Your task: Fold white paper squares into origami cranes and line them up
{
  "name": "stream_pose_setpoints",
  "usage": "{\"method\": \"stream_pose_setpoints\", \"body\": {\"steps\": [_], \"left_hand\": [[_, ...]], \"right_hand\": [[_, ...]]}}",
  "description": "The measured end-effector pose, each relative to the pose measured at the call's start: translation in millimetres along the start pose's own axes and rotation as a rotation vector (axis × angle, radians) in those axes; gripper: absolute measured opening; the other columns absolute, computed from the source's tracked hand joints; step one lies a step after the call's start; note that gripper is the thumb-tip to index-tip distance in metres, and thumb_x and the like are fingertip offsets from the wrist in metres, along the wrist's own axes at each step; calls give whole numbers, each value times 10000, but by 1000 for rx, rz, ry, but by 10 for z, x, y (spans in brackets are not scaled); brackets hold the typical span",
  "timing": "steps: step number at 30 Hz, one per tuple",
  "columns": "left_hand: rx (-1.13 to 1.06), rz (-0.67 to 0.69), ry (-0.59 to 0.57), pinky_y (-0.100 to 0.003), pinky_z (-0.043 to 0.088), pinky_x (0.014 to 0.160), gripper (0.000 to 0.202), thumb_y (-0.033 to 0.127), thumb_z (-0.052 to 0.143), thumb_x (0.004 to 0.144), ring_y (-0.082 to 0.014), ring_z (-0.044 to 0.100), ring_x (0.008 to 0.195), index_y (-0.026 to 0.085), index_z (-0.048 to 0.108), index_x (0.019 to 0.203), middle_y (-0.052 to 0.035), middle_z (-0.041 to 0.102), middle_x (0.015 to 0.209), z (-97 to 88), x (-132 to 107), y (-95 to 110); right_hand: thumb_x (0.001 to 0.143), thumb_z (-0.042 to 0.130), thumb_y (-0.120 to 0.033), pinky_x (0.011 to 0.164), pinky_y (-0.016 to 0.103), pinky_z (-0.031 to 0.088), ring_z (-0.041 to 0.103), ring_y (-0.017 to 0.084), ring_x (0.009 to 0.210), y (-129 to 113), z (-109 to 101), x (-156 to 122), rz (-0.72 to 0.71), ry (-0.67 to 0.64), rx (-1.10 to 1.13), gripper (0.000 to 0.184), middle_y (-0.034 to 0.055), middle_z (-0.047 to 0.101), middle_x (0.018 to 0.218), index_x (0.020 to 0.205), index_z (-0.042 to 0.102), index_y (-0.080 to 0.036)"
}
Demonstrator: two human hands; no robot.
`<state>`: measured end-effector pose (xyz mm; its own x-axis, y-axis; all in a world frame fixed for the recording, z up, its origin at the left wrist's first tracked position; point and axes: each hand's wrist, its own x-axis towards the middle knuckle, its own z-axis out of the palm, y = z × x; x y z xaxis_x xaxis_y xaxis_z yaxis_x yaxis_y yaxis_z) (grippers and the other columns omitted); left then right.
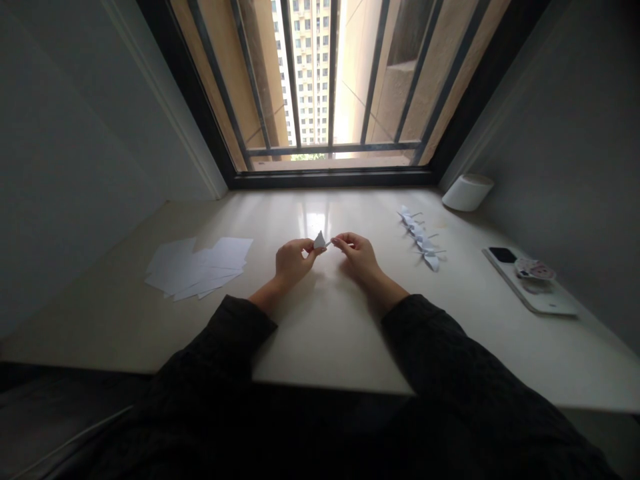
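Between my two hands is a small folded white paper crane [319,241], held a little above the pale sill. My left hand [295,261] pinches its body between thumb and fingers. A thin pointed end sticks out to the right, and the fingertips of my right hand [359,255] are closed on it. Off to the right lies a row of several finished-looking paper cranes [419,235]. Loose white paper sheets [200,268] are spread in an overlapping pile to the left.
A phone [530,283] with a round grip on its back lies at the right. Near the right wall stands a white slanted cylinder [467,192]. The barred window [330,177] closes off the back, and the sill's front edge [330,387] runs below my forearms.
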<state>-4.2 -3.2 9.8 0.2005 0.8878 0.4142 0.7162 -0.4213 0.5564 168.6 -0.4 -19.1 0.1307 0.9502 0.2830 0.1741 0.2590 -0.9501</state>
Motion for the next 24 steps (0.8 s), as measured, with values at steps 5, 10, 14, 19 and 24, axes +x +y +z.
{"method": "stream_pose_setpoints", "body": {"steps": [5,10,14,19,24], "left_hand": [[-28,-8,-16,-250,397,621,290,491,593,772,-145,592,660,229,714,743,-11,695,713,5,3,-19],[-121,-40,-83,-246,410,621,325,513,564,784,-148,605,672,226,712,743,-14,700,715,47,19,-81],[-132,-52,-115,-244,409,612,326,515,564,779,-149,606,667,227,713,745,-17,701,713,59,20,-83],[-124,-58,-128,-244,409,613,325,512,567,775,-151,607,673,225,717,751,-23,703,719,56,17,-80],[-119,-54,-130,-246,404,611,329,518,567,773,-149,601,664,226,717,755,-24,702,719,59,13,-95]], "right_hand": [[685,666,-511,643,284,430,560,151,673,-15,-18,18,42,-33,68,333,26,654,717,728,670,-181],[660,677,-539,639,280,442,592,163,704,-50,-92,54,103,-14,124,366,39,682,736,744,691,-183],[618,718,-517,669,293,449,615,188,752,-56,-126,55,90,-23,52,353,51,707,773,745,723,-188],[613,726,-504,689,302,453,632,210,794,-88,-132,34,74,-50,11,328,54,715,785,716,730,-193],[600,728,-513,648,294,461,631,204,759,-113,-132,25,87,-59,0,347,53,715,772,722,731,-188]]}}
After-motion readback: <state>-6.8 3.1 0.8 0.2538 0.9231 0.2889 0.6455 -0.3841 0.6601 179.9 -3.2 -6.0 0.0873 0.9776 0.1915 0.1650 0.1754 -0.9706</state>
